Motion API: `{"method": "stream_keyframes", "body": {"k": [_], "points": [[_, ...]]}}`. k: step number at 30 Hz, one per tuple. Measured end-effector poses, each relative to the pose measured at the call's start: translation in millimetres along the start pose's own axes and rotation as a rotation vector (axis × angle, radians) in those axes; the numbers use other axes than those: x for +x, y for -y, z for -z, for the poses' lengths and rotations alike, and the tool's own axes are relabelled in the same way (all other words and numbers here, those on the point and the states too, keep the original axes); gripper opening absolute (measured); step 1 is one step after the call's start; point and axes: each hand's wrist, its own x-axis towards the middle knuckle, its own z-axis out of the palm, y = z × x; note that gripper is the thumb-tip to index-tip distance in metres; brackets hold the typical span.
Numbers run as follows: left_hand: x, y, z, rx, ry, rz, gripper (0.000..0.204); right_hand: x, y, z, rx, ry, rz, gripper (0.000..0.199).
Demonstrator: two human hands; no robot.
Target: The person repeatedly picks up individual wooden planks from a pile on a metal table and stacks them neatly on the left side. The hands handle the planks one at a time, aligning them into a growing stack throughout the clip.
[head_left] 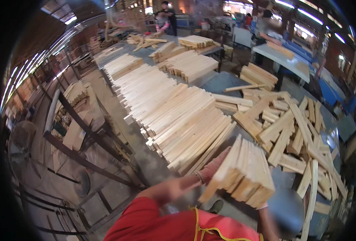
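Presently, a person's two hands are carrying a bundle of boards [246, 172], which is hanging tilted before the body, with cut ends facing toward six o'clock. The left hand [215, 168], wearing a pinkish glove, is gripping the bundle from its nine o'clock side; its fingers are disappearing behind the wood, so I cannot tell how widely they are spreading. The right hand [262, 206] is mostly hiding under the five o'clock corner of the same bundle, showing only a small whitish part; whether its fingers are opening or closing around the boards, I cannot tell.

Seen from the bundle, a long row of planks [178, 110] is lying side by side between ten and eleven o'clock, upon a blue-grey worktable [222, 83]. Toward half past one, a loose pile [282, 144] of short boards is lying crosswise, several pieces resting over others. A smaller stack [194, 64] is sitting near eleven o'clock, beyond the row's edge.

At eight o'clock, a red garment [142, 219] is covering the wearer's arm and body, and a dark shoe [216, 206] is showing at seven. Around nine o'clock, a metal frame [91, 166] is standing near a fan [22, 138]. Farther away, at eleven, another person [170, 20] is standing.
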Motion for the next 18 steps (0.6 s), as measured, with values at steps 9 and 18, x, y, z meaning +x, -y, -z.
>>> {"method": "stream_keyframes", "body": {"k": [9, 18], "points": [[-43.6, 101.4, 5.4, 0.898, 0.253, 0.087, 0.023, -13.5, 35.5, -81.8, -0.868, -0.115, -0.02, 0.078], [-8.5, 118.0, -11.5, 0.647, 0.603, 0.454, 0.019, -5.8, 24.9, -49.5, 0.002, 0.204, -0.103, 0.048]]}}
